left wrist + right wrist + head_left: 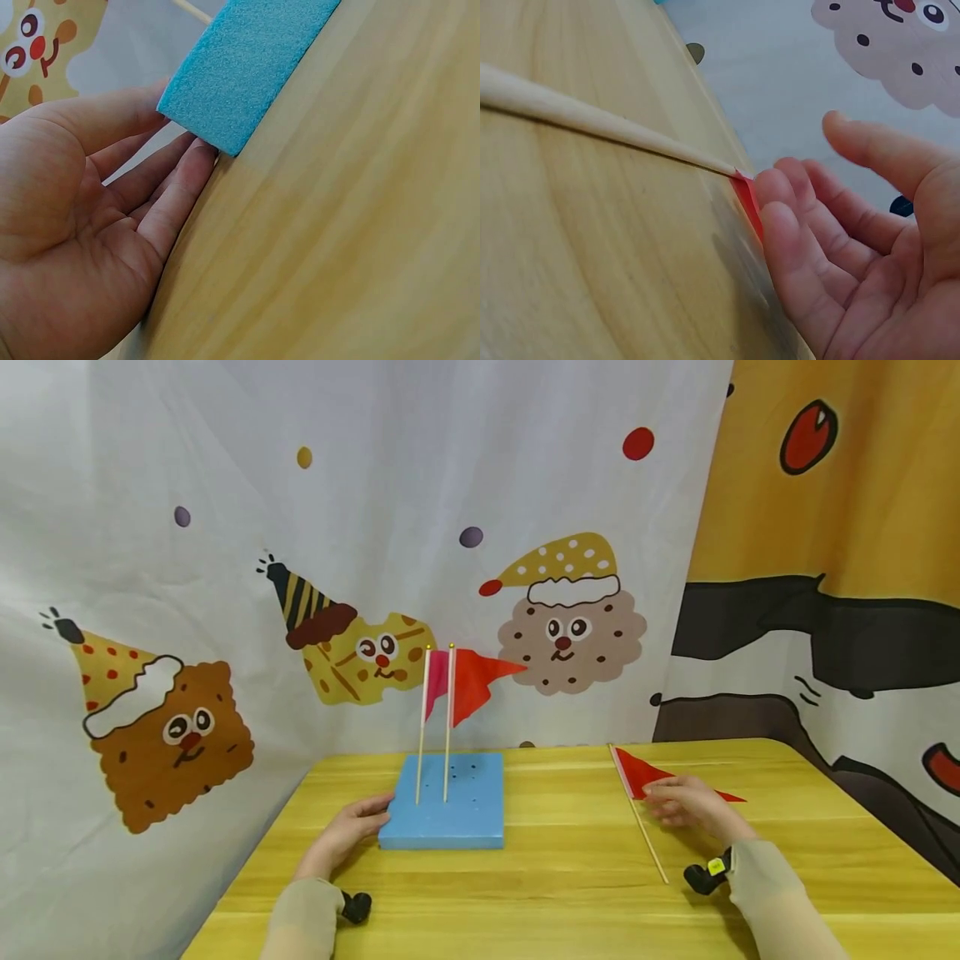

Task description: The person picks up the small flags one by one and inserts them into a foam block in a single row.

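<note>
A blue foam block (480,818) lies on the table, and two flags on thin sticks stand upright in it: a pink flag (437,681) and a red flag (472,685). My left hand (351,827) touches the block's left side. In the left wrist view, that hand's thumb and nearly straight fingers meet the end of the foam block (232,82). Another red flag (637,771) lies on the table at the right, its wooden stick (607,126) pointing toward me. Over this flag's cloth is my right hand (686,806), fingers loosely bent, thumb apart; it partly hides the cloth.
Several small holes dot the block's top. The yellow wood-grain table (555,877) ends at the back against a white curtain (397,485) printed with cartoon biscuits. Each wrist wears a black strap device (705,878).
</note>
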Motion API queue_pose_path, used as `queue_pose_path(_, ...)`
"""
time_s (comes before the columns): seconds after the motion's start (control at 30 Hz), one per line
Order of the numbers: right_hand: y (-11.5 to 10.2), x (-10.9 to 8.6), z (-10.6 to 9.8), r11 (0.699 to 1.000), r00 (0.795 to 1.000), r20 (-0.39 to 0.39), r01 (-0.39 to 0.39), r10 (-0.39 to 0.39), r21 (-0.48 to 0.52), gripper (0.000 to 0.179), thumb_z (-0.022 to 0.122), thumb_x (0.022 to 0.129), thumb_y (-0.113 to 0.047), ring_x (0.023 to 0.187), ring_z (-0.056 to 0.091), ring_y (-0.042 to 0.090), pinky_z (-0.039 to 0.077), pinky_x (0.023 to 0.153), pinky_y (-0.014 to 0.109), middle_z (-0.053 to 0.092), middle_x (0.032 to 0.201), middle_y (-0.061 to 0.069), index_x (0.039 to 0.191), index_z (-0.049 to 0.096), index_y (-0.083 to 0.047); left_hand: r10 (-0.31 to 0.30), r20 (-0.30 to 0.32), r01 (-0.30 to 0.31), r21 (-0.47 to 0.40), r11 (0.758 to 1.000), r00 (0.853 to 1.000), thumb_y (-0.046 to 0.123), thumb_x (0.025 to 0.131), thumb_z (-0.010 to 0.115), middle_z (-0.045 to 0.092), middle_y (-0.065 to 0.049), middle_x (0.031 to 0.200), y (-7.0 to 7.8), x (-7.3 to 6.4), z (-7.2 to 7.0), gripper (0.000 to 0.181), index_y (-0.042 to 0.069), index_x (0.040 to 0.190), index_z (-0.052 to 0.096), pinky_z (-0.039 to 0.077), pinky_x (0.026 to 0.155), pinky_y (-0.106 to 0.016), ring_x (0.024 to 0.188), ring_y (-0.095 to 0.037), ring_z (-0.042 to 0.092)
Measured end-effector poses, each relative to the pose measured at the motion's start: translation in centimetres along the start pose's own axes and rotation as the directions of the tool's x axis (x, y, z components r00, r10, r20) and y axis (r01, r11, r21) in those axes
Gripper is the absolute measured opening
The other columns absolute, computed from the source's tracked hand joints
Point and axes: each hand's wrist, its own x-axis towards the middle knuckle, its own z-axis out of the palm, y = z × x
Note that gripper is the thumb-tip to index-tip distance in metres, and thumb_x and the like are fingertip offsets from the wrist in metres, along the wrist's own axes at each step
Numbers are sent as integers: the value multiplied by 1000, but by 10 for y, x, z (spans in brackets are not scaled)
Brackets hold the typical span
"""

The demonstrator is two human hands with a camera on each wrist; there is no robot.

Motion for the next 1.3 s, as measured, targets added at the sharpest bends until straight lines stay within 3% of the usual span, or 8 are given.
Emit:
queue_pose_path(0.17, 5, 0, 0, 999, 999, -9, -33, 34, 24, 47, 67, 94, -21, 76, 70, 19, 59, 69, 34, 72, 93, 10, 122, 56, 14, 4, 7, -4, 13, 1000, 1000, 15, 98, 59, 34, -26, 149, 1, 1, -2, 53, 0, 146, 41, 41, 105, -47, 135, -42, 35)
queue_pose_path(0.37, 6, -1, 9, 998, 999, -15, -44, 43, -43, 39, 66, 93, -16, 67, 68, 15, 59, 64, 33, 71, 83, 8, 114, 61, 15, 10, 4, -10, 13, 1000, 1000, 16, 97, 61, 35, -26, 149, -2, 1, -2, 54, 1, 146, 42, 43, 103, -46, 134, -41, 37)
queue_pose_path(0.63, 5, 1, 23, 966, 983, -179, -85, 40, -246, 24, 78, 83, -20, 52, 58, 15, 56, 52, 31, 61, 66, 6, 85, 70, 3, 13, 10, -13, -3, 1000, 1000, 16, 97, 60, 33, -26, 150, -4, 2, -1, 55, 0, 146, 42, 42, 104, -46, 135, -41, 35)
queue_pose_path(1.07, 0, 2, 38, 908, 976, -218, -84, -9, -410, 41, 84, 74, -18, 41, 43, 13, 46, 41, 25, 42, 47, 0, 52, 50, -11, 13, 11, -12, -8, 1000, 1000, 18, 97, 61, 33, -26, 150, -1, 2, -1, 55, 0, 146, 41, 41, 104, -48, 135, -42, 36)
queue_pose_path(1.3, -2, 0, 41, 916, 979, -205, -69, -14, -395, 41, 78, 75, -12, 40, 39, 12, 40, 39, 23, 40, 46, -1, 50, 45, -12, 15, 15, -15, -12, 1000, 1000, 17, 98, 60, 32, -27, 150, -2, 2, -1, 56, -1, 146, 40, 40, 105, -48, 135, -42, 35)
